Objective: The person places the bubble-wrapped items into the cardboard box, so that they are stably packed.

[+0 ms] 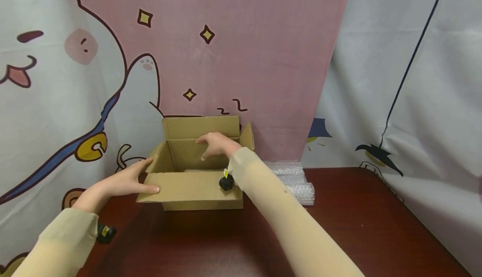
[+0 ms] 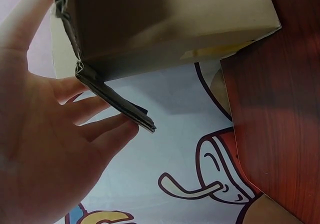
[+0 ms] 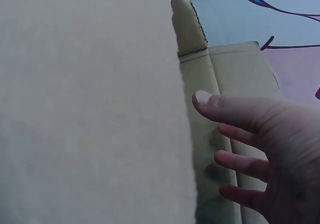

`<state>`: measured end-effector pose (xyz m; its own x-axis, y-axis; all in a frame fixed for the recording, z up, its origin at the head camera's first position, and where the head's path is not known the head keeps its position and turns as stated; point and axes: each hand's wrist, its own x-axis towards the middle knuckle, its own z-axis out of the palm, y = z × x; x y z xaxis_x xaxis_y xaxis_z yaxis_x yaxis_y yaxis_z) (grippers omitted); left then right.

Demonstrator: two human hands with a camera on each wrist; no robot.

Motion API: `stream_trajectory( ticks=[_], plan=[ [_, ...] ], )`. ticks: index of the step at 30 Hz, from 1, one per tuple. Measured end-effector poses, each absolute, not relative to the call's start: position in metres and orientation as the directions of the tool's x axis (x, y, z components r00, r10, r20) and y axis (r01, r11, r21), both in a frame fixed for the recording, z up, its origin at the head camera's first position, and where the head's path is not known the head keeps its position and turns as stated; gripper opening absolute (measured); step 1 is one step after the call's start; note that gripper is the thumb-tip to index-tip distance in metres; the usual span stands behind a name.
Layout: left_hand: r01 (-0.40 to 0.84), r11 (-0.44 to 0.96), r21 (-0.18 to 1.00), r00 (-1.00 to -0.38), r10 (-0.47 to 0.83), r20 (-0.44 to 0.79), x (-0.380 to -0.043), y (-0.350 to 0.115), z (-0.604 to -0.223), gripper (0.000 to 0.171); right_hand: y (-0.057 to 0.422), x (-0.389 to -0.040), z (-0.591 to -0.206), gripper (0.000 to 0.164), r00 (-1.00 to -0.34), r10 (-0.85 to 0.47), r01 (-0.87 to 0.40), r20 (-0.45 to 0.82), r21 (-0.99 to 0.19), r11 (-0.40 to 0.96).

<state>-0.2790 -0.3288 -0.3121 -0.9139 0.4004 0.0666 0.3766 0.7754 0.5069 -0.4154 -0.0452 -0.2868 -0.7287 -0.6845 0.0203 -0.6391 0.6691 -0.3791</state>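
Note:
A cardboard box point(image 1: 203, 205) stands on the table with its flaps spread. My left hand point(image 1: 124, 180) holds the box at its front left corner, the thumb lying on the front flap point(image 1: 184, 187). In the left wrist view the fingers of that hand point(image 2: 45, 149) lie against the outside of a side flap point(image 2: 116, 100). Above the box opening is my right hand point(image 1: 218, 145), fingers apart and nothing in them. The right wrist view shows this hand point(image 3: 295, 149) beyond the near flap point(image 3: 95, 104), close to the back wall. Most of the box's inside is hidden.
Bubble wrap point(image 1: 297, 185), partly rolled, lies right of the box, partly behind my right sleeve point(image 1: 263, 189). The dark red table point(image 1: 357, 222) reaches back to a printed cloth point(image 1: 278, 59) hanging behind the box. More cloth hangs along the right side.

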Motion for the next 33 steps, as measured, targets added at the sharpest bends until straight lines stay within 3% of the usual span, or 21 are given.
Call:
stream_trajectory(
  ticks=[14, 20, 25, 33],
  plan=[
    [0.386, 0.758, 0.525, -0.907, 0.416, 0.066, -0.277, -0.329, -0.312, 0.106, -0.035, -0.415, -0.26, 0.064, -0.715, -0.696, -0.645, 0.07, -0.451, 0.617],
    [0.419, 0.734, 0.535, -0.891, 0.447, 0.086, -0.279, -0.329, -0.313, 0.103, -0.023, -0.403, -0.237, 0.062, -0.664, -0.741, -0.69, 0.097, -0.461, 0.558],
    [0.433, 0.736, 0.521, -0.886, 0.453, 0.096, -0.278, -0.329, -0.312, 0.102, -0.003, -0.387, -0.218, 0.058, -0.626, -0.77, -0.72, 0.128, -0.475, 0.507],
    [0.412, 0.751, 0.516, -0.896, 0.438, 0.078, -0.283, -0.331, -0.313, 0.103, 0.052, -0.365, -0.195, 0.053, -0.621, -0.753, -0.737, 0.216, -0.488, 0.468]
  ],
)
